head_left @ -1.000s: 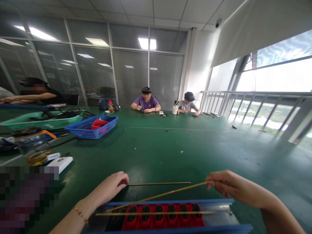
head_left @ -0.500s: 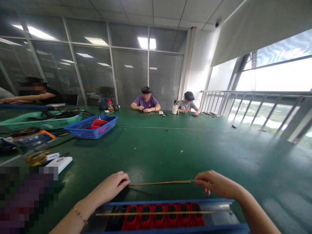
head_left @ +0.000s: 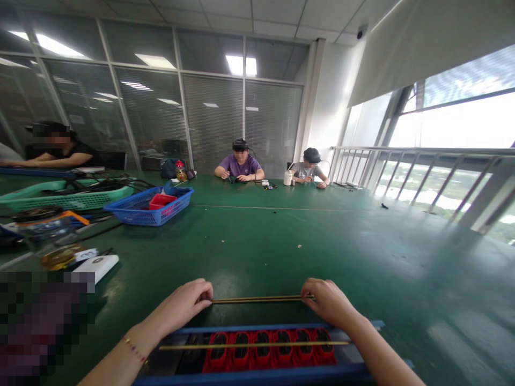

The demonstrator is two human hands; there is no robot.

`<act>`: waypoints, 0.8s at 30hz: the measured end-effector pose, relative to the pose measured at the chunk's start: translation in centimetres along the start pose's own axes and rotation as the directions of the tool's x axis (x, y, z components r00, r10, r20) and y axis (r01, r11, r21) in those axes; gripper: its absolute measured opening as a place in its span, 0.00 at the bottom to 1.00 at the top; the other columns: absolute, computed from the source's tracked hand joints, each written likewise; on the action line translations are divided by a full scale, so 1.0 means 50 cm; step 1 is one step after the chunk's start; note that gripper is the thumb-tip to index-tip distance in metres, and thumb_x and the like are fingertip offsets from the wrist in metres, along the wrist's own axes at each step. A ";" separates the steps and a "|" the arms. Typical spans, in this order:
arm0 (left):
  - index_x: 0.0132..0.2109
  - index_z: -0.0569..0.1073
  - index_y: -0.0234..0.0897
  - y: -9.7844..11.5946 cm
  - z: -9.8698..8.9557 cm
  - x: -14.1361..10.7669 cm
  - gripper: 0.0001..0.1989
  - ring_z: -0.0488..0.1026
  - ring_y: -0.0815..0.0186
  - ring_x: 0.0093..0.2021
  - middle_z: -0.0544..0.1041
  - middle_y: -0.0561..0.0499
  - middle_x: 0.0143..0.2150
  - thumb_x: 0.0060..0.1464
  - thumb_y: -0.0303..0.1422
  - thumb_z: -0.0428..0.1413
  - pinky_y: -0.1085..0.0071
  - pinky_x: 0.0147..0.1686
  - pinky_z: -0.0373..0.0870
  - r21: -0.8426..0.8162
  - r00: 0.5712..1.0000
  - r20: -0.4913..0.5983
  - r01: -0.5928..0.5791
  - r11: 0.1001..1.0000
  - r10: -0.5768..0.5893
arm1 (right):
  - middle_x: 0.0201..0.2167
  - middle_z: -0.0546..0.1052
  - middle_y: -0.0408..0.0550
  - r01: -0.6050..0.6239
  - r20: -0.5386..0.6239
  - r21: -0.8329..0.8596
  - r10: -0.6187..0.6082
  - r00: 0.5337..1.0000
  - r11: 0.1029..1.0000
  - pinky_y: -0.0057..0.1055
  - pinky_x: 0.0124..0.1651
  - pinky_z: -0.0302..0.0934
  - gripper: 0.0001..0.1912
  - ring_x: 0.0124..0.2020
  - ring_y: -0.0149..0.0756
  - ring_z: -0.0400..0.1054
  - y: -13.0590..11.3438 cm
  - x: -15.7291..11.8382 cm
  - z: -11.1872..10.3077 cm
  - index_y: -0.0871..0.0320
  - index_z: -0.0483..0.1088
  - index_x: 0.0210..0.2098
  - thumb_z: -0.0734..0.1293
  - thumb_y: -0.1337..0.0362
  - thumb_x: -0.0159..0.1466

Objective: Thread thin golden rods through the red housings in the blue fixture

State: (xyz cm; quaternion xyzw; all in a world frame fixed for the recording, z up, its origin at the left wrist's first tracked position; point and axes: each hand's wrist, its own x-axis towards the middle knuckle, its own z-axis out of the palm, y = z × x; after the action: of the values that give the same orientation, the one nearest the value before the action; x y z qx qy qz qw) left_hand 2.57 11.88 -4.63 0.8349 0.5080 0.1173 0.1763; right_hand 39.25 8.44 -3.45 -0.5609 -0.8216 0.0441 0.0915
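Two thin yellowish rods (head_left: 257,299) stretch side by side between my hands, above the green table. At their left end, my left hand (head_left: 192,297) is closed in a pinch. My right hand (head_left: 328,301) has its fingers curled round the right end, and the tips are partly hidden. Closer to me is a blue-edged metal channel (head_left: 189,330) holding a row of several red holders (head_left: 261,365) with black parts inside. Another thin yellowish rod (head_left: 249,346) lies lengthwise across those holders, its right end passing by my right forearm.
A blue basket (head_left: 161,216) with a red box (head_left: 161,201) and a green basket (head_left: 80,200) full of cables stand at left. Nearer are a jar (head_left: 44,230) and a white device (head_left: 105,268). Several people sit at the table's far side; a railing (head_left: 418,155) runs along the right.
My right hand has moved left and now grips the rods further in, covering their right tips. The two rods lie more evenly alongside each other. My left hand stays nearly in place.
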 end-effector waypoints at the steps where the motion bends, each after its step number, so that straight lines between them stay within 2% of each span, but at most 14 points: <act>1: 0.31 0.68 0.39 0.001 0.000 -0.001 0.05 0.67 0.69 0.30 0.69 0.54 0.31 0.49 0.33 0.49 0.75 0.30 0.58 0.001 1.000 0.000 0.001 1.000 -0.001 | 0.31 0.73 0.42 -0.002 -0.001 0.016 0.002 1.000 1.000 0.25 0.36 0.53 0.09 0.34 0.32 0.67 0.001 0.000 0.002 0.53 0.71 0.31 0.60 0.66 0.56; 7: 0.31 0.69 0.39 0.008 -0.007 0.001 0.07 0.67 0.68 0.31 0.70 0.53 0.31 0.51 0.34 0.48 0.75 0.31 0.59 0.015 1.000 0.002 0.015 1.000 -0.015 | 0.31 0.73 0.43 -0.010 -0.001 0.079 0.010 1.000 0.997 0.24 0.35 0.55 0.09 0.33 0.32 0.66 -0.001 0.001 0.002 0.54 0.69 0.35 0.60 0.67 0.56; 12: 0.33 0.71 0.39 0.048 -0.059 -0.012 0.14 0.68 0.68 0.33 0.72 0.53 0.32 0.54 0.40 0.44 0.75 0.33 0.59 -0.040 0.999 -0.041 -0.019 0.999 0.017 | 0.32 0.72 0.45 -0.016 0.035 0.087 0.013 0.999 0.996 0.25 0.37 0.56 0.11 0.36 0.34 0.66 0.000 0.001 0.001 0.54 0.70 0.35 0.59 0.68 0.57; 15: 0.31 0.72 0.39 0.100 -0.106 -0.044 0.16 0.68 0.68 0.32 0.72 0.54 0.30 0.53 0.43 0.44 0.76 0.32 0.59 -0.091 0.998 0.043 -0.049 0.995 0.053 | 0.32 0.72 0.45 -0.010 0.035 0.097 0.006 0.999 0.995 0.25 0.37 0.56 0.11 0.36 0.34 0.65 0.003 0.002 0.002 0.54 0.70 0.35 0.58 0.68 0.57; 18: 0.31 0.73 0.44 0.149 -0.133 -0.087 0.11 0.67 0.69 0.31 0.73 0.58 0.31 0.47 0.44 0.53 0.77 0.29 0.57 -0.082 0.974 0.206 -0.081 0.993 0.097 | 0.32 0.71 0.45 0.004 0.024 0.105 -0.007 1.000 0.994 0.25 0.37 0.56 0.11 0.36 0.33 0.65 0.004 0.002 0.004 0.54 0.70 0.35 0.58 0.68 0.57; 21: 0.30 0.71 0.45 0.171 -0.128 -0.119 0.06 0.68 0.68 0.33 0.72 0.59 0.32 0.45 0.40 0.56 0.77 0.29 0.56 -0.069 0.963 0.251 -0.087 0.994 0.102 | 0.32 0.71 0.45 0.008 0.023 0.105 -0.010 1.000 0.994 0.25 0.37 0.56 0.10 0.36 0.33 0.65 0.005 0.002 0.004 0.54 0.70 0.36 0.59 0.67 0.57; 24: 0.29 0.69 0.44 0.172 -0.107 -0.127 0.04 0.67 0.68 0.34 0.72 0.58 0.32 0.48 0.38 0.53 0.75 0.30 0.56 -0.044 0.975 0.211 -0.062 0.997 0.070 | 0.32 0.71 0.45 -0.002 0.036 0.104 -0.001 0.999 0.995 0.25 0.38 0.56 0.10 0.36 0.33 0.65 0.004 0.001 0.002 0.54 0.70 0.36 0.59 0.67 0.57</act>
State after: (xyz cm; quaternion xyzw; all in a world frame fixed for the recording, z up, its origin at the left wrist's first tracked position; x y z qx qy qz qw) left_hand 4.61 3.55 3.71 0.8557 0.4559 0.0426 0.2412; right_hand 39.38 8.57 -3.59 -0.5547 -0.8196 0.0969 0.1057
